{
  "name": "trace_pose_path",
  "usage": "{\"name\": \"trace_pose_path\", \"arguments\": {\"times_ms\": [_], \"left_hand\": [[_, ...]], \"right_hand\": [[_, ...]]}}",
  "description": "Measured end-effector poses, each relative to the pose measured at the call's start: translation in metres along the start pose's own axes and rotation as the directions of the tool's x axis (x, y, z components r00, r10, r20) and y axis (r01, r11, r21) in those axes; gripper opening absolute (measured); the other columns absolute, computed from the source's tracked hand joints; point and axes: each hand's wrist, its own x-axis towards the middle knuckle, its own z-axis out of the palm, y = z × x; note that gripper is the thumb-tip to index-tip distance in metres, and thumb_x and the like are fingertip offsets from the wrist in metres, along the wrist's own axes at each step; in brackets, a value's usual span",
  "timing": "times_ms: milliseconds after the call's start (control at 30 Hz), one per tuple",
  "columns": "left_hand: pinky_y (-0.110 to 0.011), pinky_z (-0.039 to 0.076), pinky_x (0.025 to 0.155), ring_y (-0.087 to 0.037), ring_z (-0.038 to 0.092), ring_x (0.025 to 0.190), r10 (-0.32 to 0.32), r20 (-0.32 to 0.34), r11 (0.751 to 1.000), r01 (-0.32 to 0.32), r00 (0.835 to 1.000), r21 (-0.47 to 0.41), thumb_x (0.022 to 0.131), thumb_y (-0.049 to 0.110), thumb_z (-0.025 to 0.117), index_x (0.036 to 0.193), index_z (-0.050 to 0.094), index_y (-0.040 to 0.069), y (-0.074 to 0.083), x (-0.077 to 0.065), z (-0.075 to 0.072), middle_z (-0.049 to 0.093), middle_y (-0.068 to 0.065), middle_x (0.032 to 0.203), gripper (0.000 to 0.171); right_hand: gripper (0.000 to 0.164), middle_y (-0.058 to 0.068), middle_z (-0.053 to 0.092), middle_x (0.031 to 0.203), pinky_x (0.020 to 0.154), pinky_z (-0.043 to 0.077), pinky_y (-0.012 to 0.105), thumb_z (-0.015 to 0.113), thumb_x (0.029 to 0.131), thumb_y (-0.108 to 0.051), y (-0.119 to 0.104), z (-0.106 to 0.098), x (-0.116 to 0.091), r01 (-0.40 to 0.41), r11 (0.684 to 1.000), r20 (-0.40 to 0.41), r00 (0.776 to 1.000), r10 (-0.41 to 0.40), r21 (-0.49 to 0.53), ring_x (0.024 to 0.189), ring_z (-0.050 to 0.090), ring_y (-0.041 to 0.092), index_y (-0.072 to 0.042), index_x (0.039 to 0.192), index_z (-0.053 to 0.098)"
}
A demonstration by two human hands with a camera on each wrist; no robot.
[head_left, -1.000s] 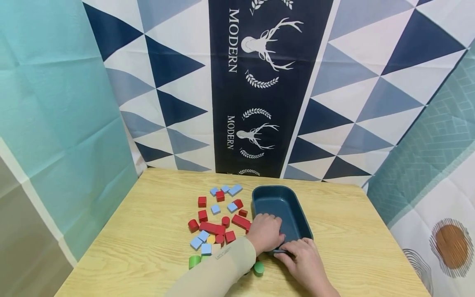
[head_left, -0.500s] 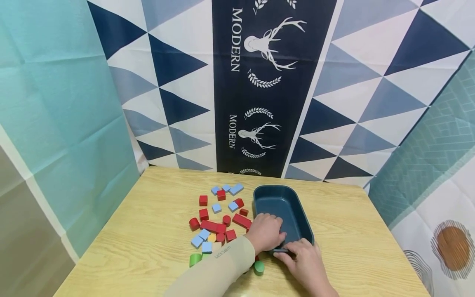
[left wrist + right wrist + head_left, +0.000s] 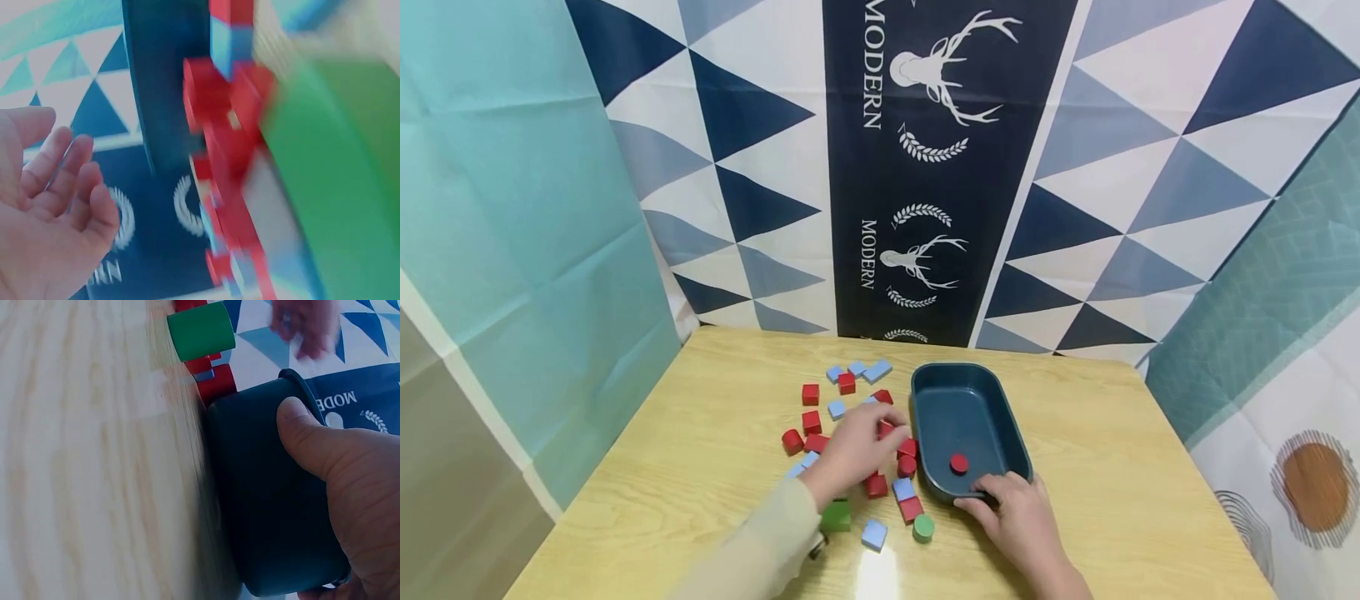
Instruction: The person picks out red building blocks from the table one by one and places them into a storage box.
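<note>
A dark blue rectangular dish stands on the table with a red round block lying inside near its front end. My right hand grips the near rim of this dish; the right wrist view shows the thumb pressed against its outer wall. To the left, my left hand hovers above the scattered red blocks, partly covering them. In the left wrist view its fingers are loosely bent, with nothing held. A green round block lies just in front of the dish.
Several red blocks and light blue blocks spread across the table left of the dish. A green block lies by the left wrist. Behind the wooden table hangs a patterned cloth.
My left hand has come out of the dish and moved left over the blocks. A red round block is now visible in the dish. My right hand stays on the rim.
</note>
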Motion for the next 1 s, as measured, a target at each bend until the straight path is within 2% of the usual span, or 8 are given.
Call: {"name": "trace_pose_path", "arguments": {"times_ms": [167, 267, 433, 533, 667, 833, 933, 1000], "left_hand": [[-0.029, 0.051, 0.062, -0.008, 0.054, 0.069, -0.039, 0.054, 0.998, 0.037, 0.998, 0.053, 0.093, 0.033, 0.069, 0.102, 0.073, 0.023, -0.025, -0.029, -0.021, 0.062, 0.013, 0.087, 0.013], [-0.03, 0.051, 0.068, -0.008, 0.053, 0.077, 0.052, 0.125, 0.981, -0.074, 0.991, 0.179, 0.09, 0.031, 0.073, 0.103, 0.075, 0.021, -0.032, -0.042, -0.02, 0.064, 0.013, 0.09, 0.017], [-0.035, 0.049, 0.085, -0.013, 0.052, 0.095, 0.229, 0.197, 0.854, -0.293, 0.953, 0.429, 0.086, 0.034, 0.077, 0.108, 0.074, 0.018, -0.031, -0.05, -0.008, 0.067, 0.006, 0.106, 0.027], [-0.036, 0.047, 0.089, -0.015, 0.051, 0.099, 0.238, 0.249, 0.781, -0.338, 0.939, 0.526, 0.085, 0.036, 0.077, 0.11, 0.074, 0.019, -0.028, -0.05, -0.001, 0.065, 0.004, 0.111, 0.03], [-0.032, 0.047, 0.083, -0.015, 0.048, 0.091, 0.247, 0.307, 0.713, -0.387, 0.919, 0.584, 0.084, 0.035, 0.079, 0.103, 0.077, 0.021, -0.026, -0.05, 0.006, 0.062, 0.004, 0.106, 0.024], [-0.03, 0.044, 0.071, -0.016, 0.042, 0.08, 0.311, 0.305, 0.676, -0.435, 0.9, 0.595, 0.085, 0.031, 0.078, 0.09, 0.079, 0.022, -0.027, -0.051, 0.012, 0.052, 0.004, 0.093, 0.01], [-0.028, 0.043, 0.067, -0.015, 0.041, 0.077, 0.329, 0.305, 0.674, -0.448, 0.894, 0.587, 0.085, 0.03, 0.078, 0.087, 0.078, 0.022, -0.028, -0.051, 0.013, 0.048, 0.004, 0.089, 0.008], [-0.026, 0.044, 0.067, -0.013, 0.042, 0.077, 0.317, 0.317, 0.693, -0.447, 0.894, 0.566, 0.084, 0.031, 0.079, 0.085, 0.077, 0.023, -0.027, -0.051, 0.014, 0.049, 0.005, 0.087, 0.009]], "right_hand": [[0.027, -0.012, 0.067, 0.069, 0.076, 0.042, 0.057, 0.09, 0.063, -0.038, 0.002, -0.002, 0.004, -0.003, 1.0, -0.009, 1.0, 0.003, 0.009, 0.068, 0.053, 0.008, -0.022, 0.072, 0.07], [0.027, -0.012, 0.067, 0.069, 0.077, 0.042, 0.057, 0.09, 0.063, -0.038, 0.003, -0.003, 0.004, -0.014, 1.0, 0.0, 1.0, 0.014, 0.007, 0.068, 0.053, 0.008, -0.022, 0.073, 0.07], [0.026, -0.013, 0.067, 0.07, 0.08, 0.041, 0.058, 0.09, 0.063, -0.037, 0.001, -0.004, 0.003, -0.045, 0.999, 0.019, 0.999, 0.045, 0.008, 0.07, 0.053, 0.008, -0.023, 0.073, 0.071], [0.025, -0.014, 0.066, 0.07, 0.08, 0.04, 0.058, 0.09, 0.064, -0.037, -0.001, -0.003, 0.0, -0.055, 0.998, 0.042, 0.998, 0.054, 0.014, 0.07, 0.054, 0.007, -0.024, 0.073, 0.071], [0.024, -0.015, 0.066, 0.07, 0.081, 0.04, 0.058, 0.089, 0.065, -0.038, -0.004, -0.002, -0.005, -0.066, 0.998, 0.06, 0.996, 0.064, 0.023, 0.072, 0.054, 0.006, -0.025, 0.073, 0.071], [0.025, -0.015, 0.066, 0.07, 0.081, 0.04, 0.058, 0.089, 0.065, -0.039, -0.004, -0.003, -0.005, -0.069, 0.997, 0.056, 0.996, 0.068, 0.019, 0.072, 0.054, 0.007, -0.025, 0.073, 0.071], [0.025, -0.016, 0.065, 0.07, 0.081, 0.04, 0.057, 0.089, 0.065, -0.039, -0.002, -0.004, -0.003, -0.065, 0.998, 0.057, 0.996, 0.064, 0.026, 0.073, 0.054, 0.007, -0.025, 0.073, 0.071], [0.025, -0.016, 0.065, 0.071, 0.081, 0.04, 0.057, 0.089, 0.065, -0.04, -0.002, -0.004, -0.002, -0.065, 0.998, 0.06, 0.996, 0.063, 0.028, 0.073, 0.054, 0.006, -0.025, 0.073, 0.071]]}}
